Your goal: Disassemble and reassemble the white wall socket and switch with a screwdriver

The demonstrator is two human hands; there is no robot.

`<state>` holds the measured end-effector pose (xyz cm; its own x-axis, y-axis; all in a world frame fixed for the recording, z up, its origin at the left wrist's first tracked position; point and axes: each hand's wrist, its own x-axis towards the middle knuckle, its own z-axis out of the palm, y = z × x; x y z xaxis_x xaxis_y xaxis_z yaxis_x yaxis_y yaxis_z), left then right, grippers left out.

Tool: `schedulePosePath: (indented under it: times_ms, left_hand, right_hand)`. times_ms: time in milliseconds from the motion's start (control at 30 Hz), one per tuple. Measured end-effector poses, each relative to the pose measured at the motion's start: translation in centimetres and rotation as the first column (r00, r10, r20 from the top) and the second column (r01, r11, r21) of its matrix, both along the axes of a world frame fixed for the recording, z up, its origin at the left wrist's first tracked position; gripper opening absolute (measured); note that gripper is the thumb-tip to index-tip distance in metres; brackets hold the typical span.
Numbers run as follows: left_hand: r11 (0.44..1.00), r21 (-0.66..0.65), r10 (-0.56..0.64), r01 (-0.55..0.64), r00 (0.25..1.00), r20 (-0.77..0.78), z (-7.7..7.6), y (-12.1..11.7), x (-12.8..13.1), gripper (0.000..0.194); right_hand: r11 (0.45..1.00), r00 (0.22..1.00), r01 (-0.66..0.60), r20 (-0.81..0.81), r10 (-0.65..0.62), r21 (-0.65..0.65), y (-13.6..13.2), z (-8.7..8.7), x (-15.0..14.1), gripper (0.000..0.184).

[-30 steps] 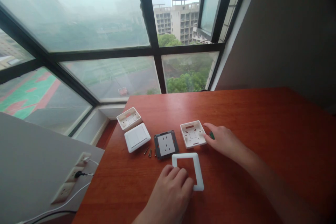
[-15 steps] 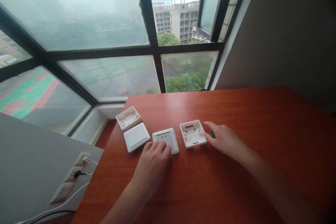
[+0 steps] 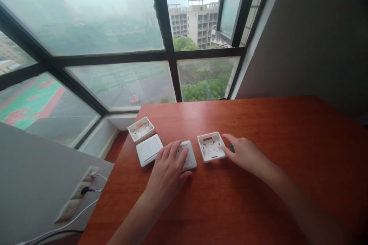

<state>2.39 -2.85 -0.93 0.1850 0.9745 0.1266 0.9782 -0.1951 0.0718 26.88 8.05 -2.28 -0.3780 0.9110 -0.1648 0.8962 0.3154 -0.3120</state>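
Note:
My left hand (image 3: 169, 166) reaches over a white socket panel (image 3: 188, 155), its fingers fairly straight and the thumb apart. They cover the panel's left part; whether they touch it I cannot tell. Right of the panel lies a square white mounting box (image 3: 212, 147), hollow side up. At that box's right edge is my right hand (image 3: 243, 152), thumb tip against or very close to the rim. A small dark-green object (image 3: 231, 147) shows inside its curled fingers, mostly hidden. Left of the socket panel is a white switch panel (image 3: 148, 149).
Another white mounting box (image 3: 140, 129) stands behind the switch panel, near the left edge of the reddish wooden table (image 3: 258, 118). Wall sockets (image 3: 80, 190) with plugs and cables (image 3: 66, 222) are low at the left. Framed windows (image 3: 115, 57) rise behind the table.
My left hand's fingers have uncurled and stretched forward over the socket panel, with the thumb now apart. My right hand and the boxes stay nearly where they were.

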Motion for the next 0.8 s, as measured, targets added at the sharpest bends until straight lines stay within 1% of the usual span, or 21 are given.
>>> schedulePosePath:
  times_ms: [67,100,233,367,433,533,633,700,800]
  left_hand:
    - [1.0,-0.014,-0.013,0.013,1.0,-0.015,-0.2,0.5,-0.2,0.066]
    - [0.999,-0.029,-0.022,0.021,0.999,-0.024,-0.3,0.8,-0.2,0.069]
    - [0.997,-0.064,-0.051,0.049,0.998,-0.036,-0.3,2.1,-0.3,0.066]
    - [0.998,-0.043,-0.042,0.04,0.998,-0.052,-0.5,3.5,-0.4,0.064]
    - [0.999,-0.031,-0.031,0.029,0.997,-0.072,-0.6,4.2,-0.4,0.063]
    - [0.999,-0.035,-0.014,0.01,0.995,-0.1,-0.8,4.9,-0.4,0.056]
    - [0.999,-0.032,-0.002,-0.001,0.995,-0.102,-0.9,5.0,-0.3,0.053]
    - [0.999,-0.033,0.006,-0.01,0.994,-0.105,-1.1,4.9,-0.1,0.055]
    - [0.999,-0.05,0.016,-0.022,0.993,-0.114,-1.3,4.8,0.3,0.055]
  right_hand:
    - [1.0,1.0,-0.001,0.007,0.001,-0.004,-0.1,-0.2,-0.1,0.041]
    - [1.0,1.0,-0.003,0.009,0.003,-0.006,-0.1,-0.3,-0.3,0.041]
    - [1.0,1.0,-0.021,0.001,0.021,-0.019,0.2,-0.2,-0.8,0.042]
    - [1.0,0.999,-0.03,-0.024,0.03,-0.002,2.0,0.7,-2.1,0.036]
    - [0.999,0.999,-0.029,-0.04,0.03,0.02,3.5,1.5,-3.4,0.031]
    - [0.998,0.996,-0.053,-0.074,0.056,0.042,5.9,2.5,-6.0,0.026]
    - [0.993,0.987,-0.112,-0.116,0.115,0.029,7.7,3.5,-9.0,0.033]
    - [0.99,0.98,-0.136,-0.143,0.138,0.026,8.0,4.0,-10.8,0.035]
    - [0.988,0.973,-0.148,-0.175,0.152,0.033,7.3,4.5,-13.1,0.035]
